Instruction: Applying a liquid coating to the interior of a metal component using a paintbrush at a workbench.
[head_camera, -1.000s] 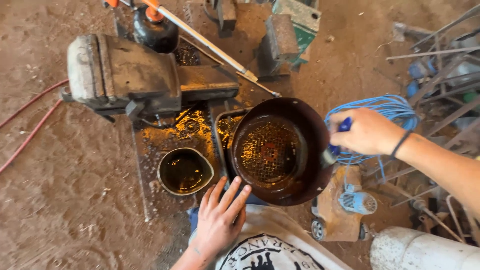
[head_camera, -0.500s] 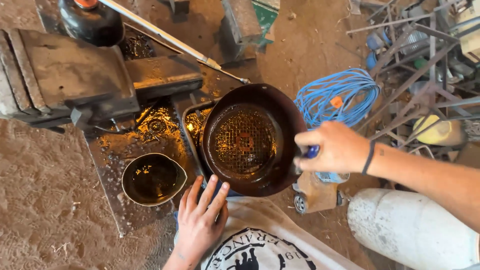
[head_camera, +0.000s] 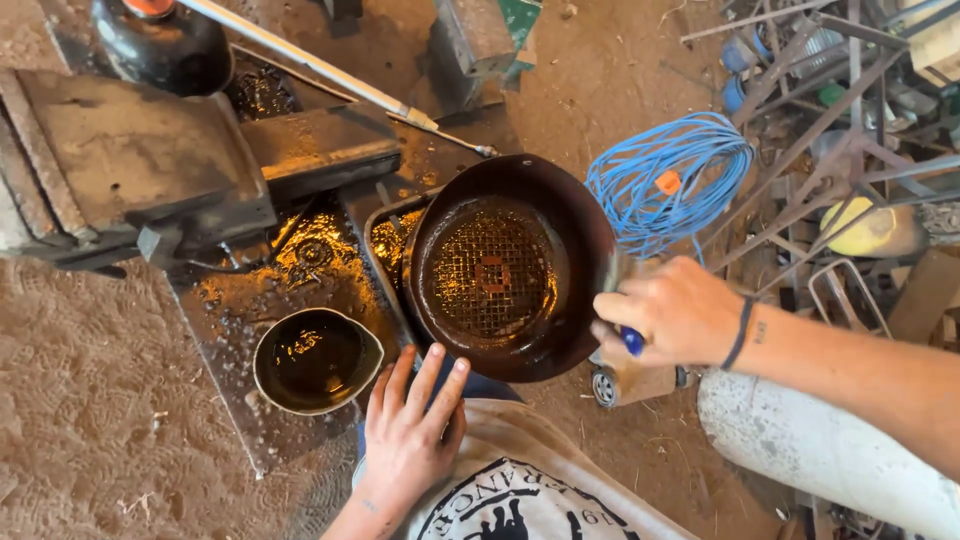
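My right hand (head_camera: 675, 312) grips a blue handle at the right edge of a dark round sieve pan (head_camera: 505, 268) with a wire mesh bottom, wet with oil. The pan hangs over a rectangular metal tray (head_camera: 385, 240) of dark oil. My left hand (head_camera: 412, 428) lies flat with fingers spread on my knee, just below the pan and beside a small bowl of oil (head_camera: 315, 358). The bowl stands on an oily metal sheet (head_camera: 235, 300).
A heavy metal vise (head_camera: 130, 165) sits at the upper left with a long rod (head_camera: 320, 70) behind it. A coil of blue cable (head_camera: 670, 180) lies right of the pan. Scrap metal rods (head_camera: 840, 100) pile at the right; a white cylinder (head_camera: 800, 445) lies lower right.
The view has shifted so everything sits lower and leftward. My right hand stays on the blue handle and the pan stays over the tray. My left hand stays flat.
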